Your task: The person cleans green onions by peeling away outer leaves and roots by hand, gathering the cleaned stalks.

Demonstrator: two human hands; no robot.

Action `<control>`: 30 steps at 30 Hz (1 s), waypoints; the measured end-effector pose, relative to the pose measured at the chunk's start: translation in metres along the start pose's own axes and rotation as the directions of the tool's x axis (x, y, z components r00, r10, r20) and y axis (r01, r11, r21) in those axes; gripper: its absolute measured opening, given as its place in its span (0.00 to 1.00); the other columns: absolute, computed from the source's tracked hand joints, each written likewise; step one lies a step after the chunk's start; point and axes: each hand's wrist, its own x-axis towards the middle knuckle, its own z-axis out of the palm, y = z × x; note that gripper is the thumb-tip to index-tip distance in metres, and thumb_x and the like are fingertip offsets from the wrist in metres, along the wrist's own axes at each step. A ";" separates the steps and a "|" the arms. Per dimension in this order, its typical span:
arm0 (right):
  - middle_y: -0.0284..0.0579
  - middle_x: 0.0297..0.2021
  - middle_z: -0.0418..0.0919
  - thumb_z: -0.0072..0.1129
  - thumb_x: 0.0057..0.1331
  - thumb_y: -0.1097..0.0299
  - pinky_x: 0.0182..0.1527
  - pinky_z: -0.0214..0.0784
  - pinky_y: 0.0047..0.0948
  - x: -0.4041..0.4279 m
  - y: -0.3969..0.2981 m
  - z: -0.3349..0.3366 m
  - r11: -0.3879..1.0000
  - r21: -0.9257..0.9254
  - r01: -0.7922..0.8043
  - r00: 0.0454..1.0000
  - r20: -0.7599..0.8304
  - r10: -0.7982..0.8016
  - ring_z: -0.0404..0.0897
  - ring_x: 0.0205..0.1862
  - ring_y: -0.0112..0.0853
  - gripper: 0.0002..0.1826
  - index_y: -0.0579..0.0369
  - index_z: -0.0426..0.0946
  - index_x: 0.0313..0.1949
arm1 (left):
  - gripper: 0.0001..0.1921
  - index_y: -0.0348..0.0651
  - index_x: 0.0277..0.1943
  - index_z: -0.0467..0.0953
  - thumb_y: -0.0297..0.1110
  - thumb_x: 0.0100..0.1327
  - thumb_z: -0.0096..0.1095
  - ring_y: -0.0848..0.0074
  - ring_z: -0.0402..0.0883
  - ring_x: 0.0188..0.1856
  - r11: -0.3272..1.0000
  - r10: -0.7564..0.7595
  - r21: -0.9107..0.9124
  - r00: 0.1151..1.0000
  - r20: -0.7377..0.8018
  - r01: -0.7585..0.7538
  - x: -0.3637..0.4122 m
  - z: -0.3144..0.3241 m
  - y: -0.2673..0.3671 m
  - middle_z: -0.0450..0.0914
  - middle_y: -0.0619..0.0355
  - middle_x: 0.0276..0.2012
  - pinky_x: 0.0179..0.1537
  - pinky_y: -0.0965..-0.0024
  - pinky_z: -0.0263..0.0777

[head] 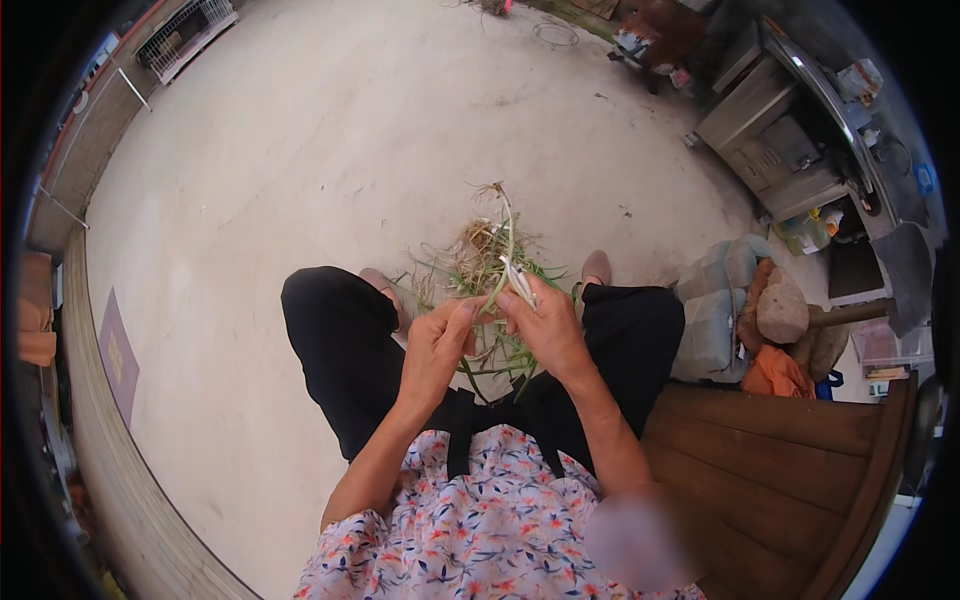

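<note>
My left hand (442,334) pinches the green part of a single spring onion (511,236), whose brown roots point up and away from me. Close beside it, my right hand (551,322) grips a small bunch of spring onions (517,279), their white ends sticking out past the thumb. Long green leaves (480,371) hang below the hands, between my thighs. On the floor between my shoes lies a pile of spring onions (476,255) with tangled dry roots and green tops, partly hidden behind the hands.
A brown wooden bench (772,450) is at my right, with a checked cushion (709,307), an orange bag (780,371) and a rounded stone-like object (781,306) near it. A cabinet (772,142) stands farther right. A mat (118,360) lies at left, and a wire ring (555,34) ahead.
</note>
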 end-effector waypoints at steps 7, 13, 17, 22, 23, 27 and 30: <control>0.34 0.29 0.76 0.54 0.66 0.70 0.20 0.57 0.13 0.006 0.013 -0.013 0.672 0.694 -0.260 0.966 0.188 0.180 0.70 0.23 0.15 0.05 0.58 0.73 0.37 | 0.12 0.32 0.42 0.80 0.34 0.67 0.55 0.86 0.68 0.22 0.983 -0.138 -0.126 0.990 -0.017 0.135 -0.004 -0.013 -0.003 0.73 0.65 0.26 0.25 0.82 0.59; 0.31 0.23 0.74 0.61 0.62 0.68 0.20 0.52 0.14 -0.007 -0.004 0.004 0.872 0.433 -0.228 0.973 0.073 0.218 0.65 0.21 0.12 0.07 0.58 0.79 0.37 | 0.11 0.34 0.46 0.76 0.33 0.67 0.55 0.81 0.73 0.33 0.761 -0.244 -0.591 0.962 0.121 0.267 0.003 -0.011 -0.007 0.75 0.61 0.34 0.34 0.79 0.67; 0.32 0.21 0.74 0.64 0.61 0.67 0.25 0.62 0.19 -0.014 -0.002 0.018 0.944 0.313 -0.107 0.989 -0.068 0.135 0.70 0.24 0.15 0.08 0.59 0.79 0.34 | 0.10 0.35 0.47 0.74 0.31 0.66 0.56 0.78 0.74 0.40 0.581 -0.283 -0.761 0.949 0.142 0.287 0.006 -0.008 -0.012 0.76 0.59 0.40 0.42 0.74 0.70; 0.37 0.24 0.78 0.66 0.59 0.66 0.30 0.67 0.23 -0.017 -0.001 0.028 0.993 0.082 0.085 0.986 -0.153 -0.072 0.75 0.26 0.20 0.11 0.61 0.79 0.35 | 0.11 0.35 0.48 0.72 0.30 0.65 0.58 0.76 0.75 0.45 0.517 -0.279 -0.800 0.944 0.177 0.303 0.008 -0.005 -0.017 0.76 0.58 0.43 0.48 0.71 0.71; 0.39 0.26 0.79 0.67 0.58 0.66 0.30 0.68 0.23 -0.017 0.000 0.028 0.989 -0.027 0.149 0.974 -0.167 -0.151 0.75 0.26 0.21 0.12 0.61 0.78 0.35 | 0.12 0.35 0.48 0.72 0.30 0.64 0.59 0.76 0.75 0.46 0.506 -0.260 -0.806 0.945 0.197 0.308 0.008 -0.004 -0.018 0.76 0.57 0.43 0.50 0.70 0.71; 0.40 0.27 0.79 0.67 0.58 0.65 0.31 0.69 0.24 -0.017 -0.001 0.025 0.976 0.211 -0.055 0.990 -0.116 0.081 0.76 0.26 0.22 0.12 0.62 0.78 0.35 | 0.13 0.36 0.50 0.71 0.29 0.64 0.58 0.76 0.75 0.46 0.474 -0.297 -0.831 0.942 0.159 0.290 0.007 -0.001 -0.013 0.76 0.57 0.43 0.49 0.70 0.71; 0.38 0.26 0.79 0.65 0.61 0.65 0.30 0.68 0.22 -0.018 -0.002 0.023 0.999 0.038 -0.034 0.993 -0.113 0.038 0.75 0.26 0.20 0.12 0.62 0.78 0.36 | 0.12 0.38 0.50 0.71 0.29 0.65 0.58 0.77 0.74 0.45 0.474 -0.312 -0.826 0.935 0.169 0.307 0.007 0.000 -0.011 0.76 0.57 0.43 0.47 0.71 0.71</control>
